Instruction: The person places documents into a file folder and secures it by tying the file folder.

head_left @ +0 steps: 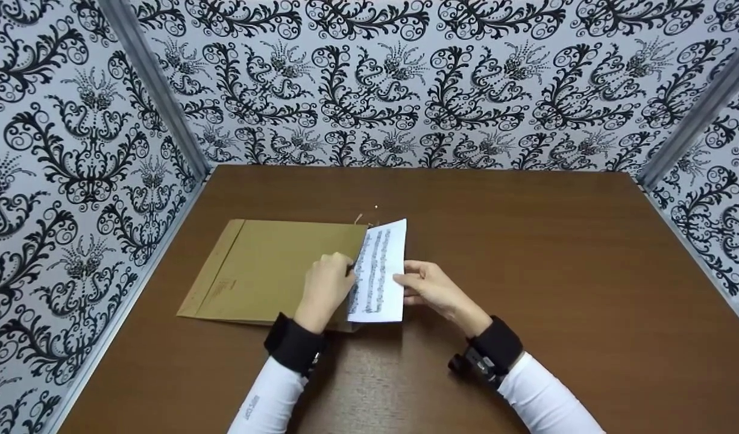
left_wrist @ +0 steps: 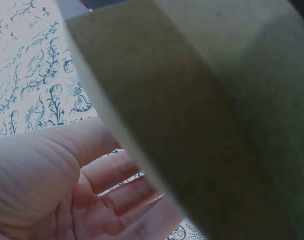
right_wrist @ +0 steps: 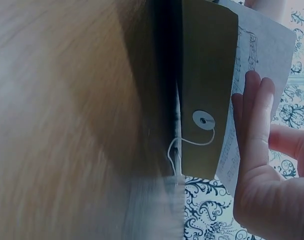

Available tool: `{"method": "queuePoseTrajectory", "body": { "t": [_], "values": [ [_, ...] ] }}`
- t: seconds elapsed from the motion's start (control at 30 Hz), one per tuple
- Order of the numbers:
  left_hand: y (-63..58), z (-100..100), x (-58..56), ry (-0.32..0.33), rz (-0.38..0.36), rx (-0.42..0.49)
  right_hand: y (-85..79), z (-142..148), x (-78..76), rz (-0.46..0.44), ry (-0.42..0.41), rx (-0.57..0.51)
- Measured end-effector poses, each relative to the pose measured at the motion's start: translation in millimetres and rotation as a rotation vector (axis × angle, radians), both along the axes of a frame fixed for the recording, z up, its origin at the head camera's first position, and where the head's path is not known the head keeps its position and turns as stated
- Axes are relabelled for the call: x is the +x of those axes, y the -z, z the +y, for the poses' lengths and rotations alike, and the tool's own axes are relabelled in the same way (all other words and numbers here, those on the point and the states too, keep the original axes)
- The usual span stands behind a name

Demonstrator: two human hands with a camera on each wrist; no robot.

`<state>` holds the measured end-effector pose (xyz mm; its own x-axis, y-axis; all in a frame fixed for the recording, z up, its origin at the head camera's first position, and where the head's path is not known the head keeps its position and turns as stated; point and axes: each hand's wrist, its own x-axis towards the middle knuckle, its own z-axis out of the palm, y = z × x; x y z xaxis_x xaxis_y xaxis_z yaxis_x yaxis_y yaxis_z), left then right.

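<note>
A brown string-tie envelope [head_left: 279,265] lies on the table, its mouth toward the right. My left hand [head_left: 328,286] grips the envelope near its mouth, fingers curled at the edge. In the left wrist view the brown envelope [left_wrist: 157,105] covers part of that hand [left_wrist: 67,185]. Printed sheet music [head_left: 384,271] sticks out of the mouth, its left part hidden. My right hand [head_left: 439,292] pinches the sheet's right edge, thumb on the printed face and fingers behind. In the right wrist view, a white button [right_wrist: 203,120] with a loose string shows on the envelope's flap.
The brown wooden table [head_left: 556,259] stretches to the right of the hands. Patterned black-and-white panels [head_left: 393,84] stand behind it and at both sides. A small pale speck [head_left: 376,207] lies beyond the envelope.
</note>
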<state>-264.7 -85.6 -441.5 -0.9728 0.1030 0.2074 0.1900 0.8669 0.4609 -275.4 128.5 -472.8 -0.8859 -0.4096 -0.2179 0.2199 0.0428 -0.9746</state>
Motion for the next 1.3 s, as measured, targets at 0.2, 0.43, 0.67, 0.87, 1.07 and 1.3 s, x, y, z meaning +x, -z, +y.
{"method": "queuePoseTrajectory", "body": {
  "t": [0.2,0.43,0.67,0.87,1.07,1.3],
  "values": [
    [-1.1,0,0.3,-0.002,-0.020,0.008,1.3,-7,-1.2,0.008,-0.007,0.001],
    [0.1,1,-0.6,0.006,-0.022,0.005,-2.5,-12,-1.7,0.019,-0.001,0.011],
    [-1.1,1,0.1,0.001,-0.024,0.003,-1.7,-16,-3.2,0.001,-0.012,0.017],
    [-0.8,1,0.0,0.002,-0.033,0.009,1.1,-17,-6.0,-0.011,-0.019,0.057],
    [-0.3,0,0.2,0.001,-0.027,0.018,5.4,-18,-9.5,-0.025,-0.029,0.079],
    [2.2,0,0.3,0.009,0.002,0.011,12.7,-20,-12.2,-0.047,-0.054,0.134]
  ]
}}
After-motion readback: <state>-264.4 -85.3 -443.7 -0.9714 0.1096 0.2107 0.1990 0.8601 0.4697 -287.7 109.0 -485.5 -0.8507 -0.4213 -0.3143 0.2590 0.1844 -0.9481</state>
